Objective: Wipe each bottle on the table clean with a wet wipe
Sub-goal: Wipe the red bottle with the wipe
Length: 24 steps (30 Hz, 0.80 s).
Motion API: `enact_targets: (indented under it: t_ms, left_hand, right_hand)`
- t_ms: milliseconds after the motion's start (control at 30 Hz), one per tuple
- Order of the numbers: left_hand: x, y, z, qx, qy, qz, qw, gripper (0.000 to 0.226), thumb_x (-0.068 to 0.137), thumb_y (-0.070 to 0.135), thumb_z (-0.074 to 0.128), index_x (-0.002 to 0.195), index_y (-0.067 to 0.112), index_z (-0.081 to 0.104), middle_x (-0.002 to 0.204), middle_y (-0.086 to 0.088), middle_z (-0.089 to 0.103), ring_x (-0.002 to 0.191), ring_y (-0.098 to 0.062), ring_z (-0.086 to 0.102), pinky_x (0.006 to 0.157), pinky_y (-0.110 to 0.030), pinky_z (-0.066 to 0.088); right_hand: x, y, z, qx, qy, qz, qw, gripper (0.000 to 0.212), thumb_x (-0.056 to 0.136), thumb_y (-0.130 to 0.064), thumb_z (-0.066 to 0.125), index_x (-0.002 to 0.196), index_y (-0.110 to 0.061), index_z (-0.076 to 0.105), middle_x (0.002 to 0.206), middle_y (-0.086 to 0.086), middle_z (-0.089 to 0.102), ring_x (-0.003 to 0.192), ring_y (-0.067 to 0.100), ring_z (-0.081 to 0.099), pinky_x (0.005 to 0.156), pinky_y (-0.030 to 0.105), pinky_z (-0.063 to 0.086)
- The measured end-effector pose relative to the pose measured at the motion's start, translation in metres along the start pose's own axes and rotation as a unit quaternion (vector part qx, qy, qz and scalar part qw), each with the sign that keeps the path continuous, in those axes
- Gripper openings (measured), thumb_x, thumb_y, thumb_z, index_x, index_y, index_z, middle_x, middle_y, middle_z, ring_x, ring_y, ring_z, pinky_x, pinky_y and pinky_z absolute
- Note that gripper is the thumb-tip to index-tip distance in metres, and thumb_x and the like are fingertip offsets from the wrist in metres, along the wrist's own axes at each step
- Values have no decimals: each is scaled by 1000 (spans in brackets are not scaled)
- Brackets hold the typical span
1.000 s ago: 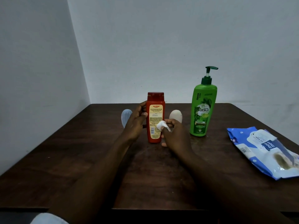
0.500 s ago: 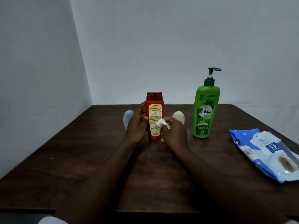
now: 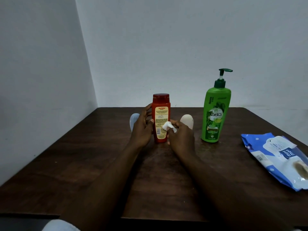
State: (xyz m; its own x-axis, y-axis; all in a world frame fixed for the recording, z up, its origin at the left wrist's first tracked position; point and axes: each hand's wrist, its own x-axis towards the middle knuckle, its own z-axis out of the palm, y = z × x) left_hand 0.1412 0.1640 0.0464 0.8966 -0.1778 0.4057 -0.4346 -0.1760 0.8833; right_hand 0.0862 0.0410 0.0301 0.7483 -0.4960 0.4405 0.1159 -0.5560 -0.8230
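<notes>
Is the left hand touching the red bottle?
Touching. The head view shows the left hand gripping the red bottle, fingers and thumb curled round its side with no gap.

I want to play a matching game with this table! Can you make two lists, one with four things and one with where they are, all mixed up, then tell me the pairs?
Things
1. red bottle
2. green pump bottle
3. wet wipe
4. blue wipes pack

Places
A. lying flat near the right edge of the table
B. pinched in the right hand, against a label
C. standing upright, nothing touching it
D. upright, held by the left hand

Pairs: 1-D, 2-C, 3-B, 4-A
</notes>
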Motion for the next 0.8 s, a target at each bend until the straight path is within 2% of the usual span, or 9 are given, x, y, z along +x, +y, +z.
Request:
enact_targets:
  t_ms: [233, 400, 500, 633, 700, 800]
  left_hand:
    - [0, -4, -1, -5, 3, 6, 1000, 44, 105, 10, 44, 145, 27, 40, 142, -4, 53, 130, -19, 52, 102, -52, 51]
    - [0, -4, -2, -12, -4, 9, 1000, 50, 105, 8, 42, 148, 31, 36, 131, 10, 51, 125, -11, 51, 102, -48, 51]
    - [-1, -7, -2, -20, -8, 11, 1000, 45, 105, 10, 42, 144, 32, 41, 129, 11, 54, 124, -12, 54, 102, -47, 51]
    - [-1, -6, -2, -19, -7, 7, 1000, 45, 105, 11, 43, 132, 46, 43, 127, 12, 55, 124, -11, 55, 102, -49, 51]
    - [-2, -5, -2, -15, -9, 13, 1000, 49, 104, 10, 44, 128, 54, 43, 127, 14, 56, 123, -9, 55, 102, -49, 51]
    - [-1, -5, 0, -7, -11, 25, 1000, 49, 105, 9, 42, 145, 37, 38, 134, 9, 55, 126, -10, 53, 104, -49, 50]
  right_hand:
    - [0, 0, -1, -3, 2, -12, 1000, 27, 96, -18, 60, 122, -20, 69, 119, 1, 71, 109, 18, 65, 96, 38, 54]
    - [-1, 1, -2, -2, 8, -22, 1000, 25, 96, -16, 61, 118, -19, 71, 116, 1, 73, 106, 17, 66, 94, 32, 52]
    - [-1, 3, -1, 8, 9, -24, 1000, 24, 95, -18, 61, 117, -20, 71, 110, 0, 74, 98, 17, 69, 90, 40, 57]
    - [-1, 2, -2, 5, 4, -27, 1000, 26, 95, -19, 62, 121, -19, 70, 117, 0, 73, 107, 16, 66, 95, 37, 54]
    - [-1, 4, 0, 16, 5, -28, 999, 24, 95, -19, 62, 118, -20, 71, 114, 0, 73, 104, 16, 67, 93, 39, 56]
    - [0, 7, 3, 32, 3, -19, 999, 22, 95, -21, 63, 115, -23, 72, 111, -2, 74, 100, 15, 69, 87, 43, 59]
